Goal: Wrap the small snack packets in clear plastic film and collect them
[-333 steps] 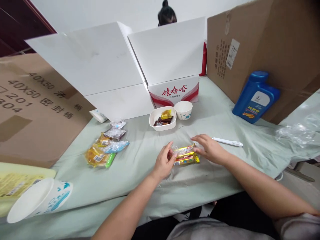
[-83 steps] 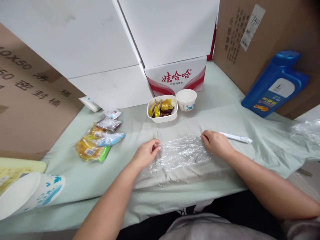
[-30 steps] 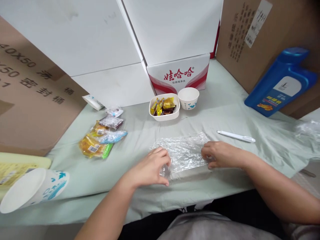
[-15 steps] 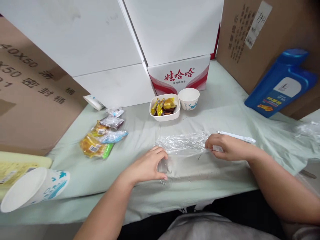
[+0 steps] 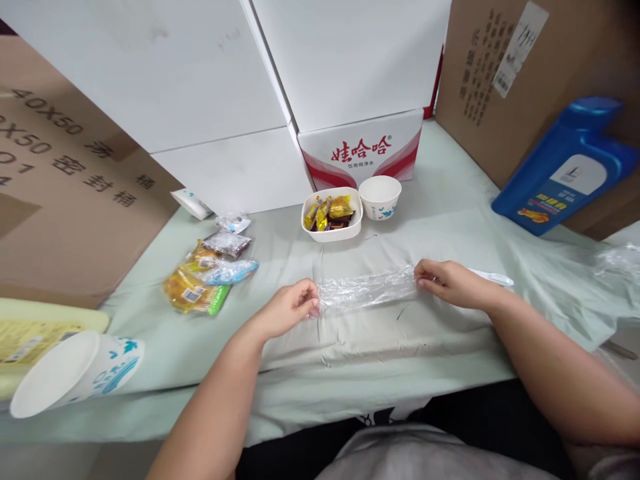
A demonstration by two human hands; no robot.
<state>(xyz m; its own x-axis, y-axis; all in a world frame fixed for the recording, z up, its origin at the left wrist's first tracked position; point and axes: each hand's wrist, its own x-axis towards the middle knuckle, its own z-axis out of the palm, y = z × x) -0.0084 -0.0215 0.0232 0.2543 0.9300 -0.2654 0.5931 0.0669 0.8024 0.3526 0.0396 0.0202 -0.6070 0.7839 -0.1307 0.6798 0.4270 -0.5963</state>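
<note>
A clear plastic bag, folded into a narrow strip, lies on the pale green cloth in front of me. My left hand pinches its left end with closed fingers. My right hand pinches its right end, fingers also closed. Behind the bag stands a white rectangular bowl holding several wrapped sweets in yellow and brown. A small white paper cup sits right beside that bowl.
A pile of snack packets lies to the left. A white pen-like tool pokes out behind my right hand. A blue jug leans at the right. A paper cup lies on its side at lower left. Cardboard and white boxes wall the back.
The yellow sweets went from the bag into the white bowl. Since then both hands have folded the flat, empty bag over away from me into a narrow strip.
</note>
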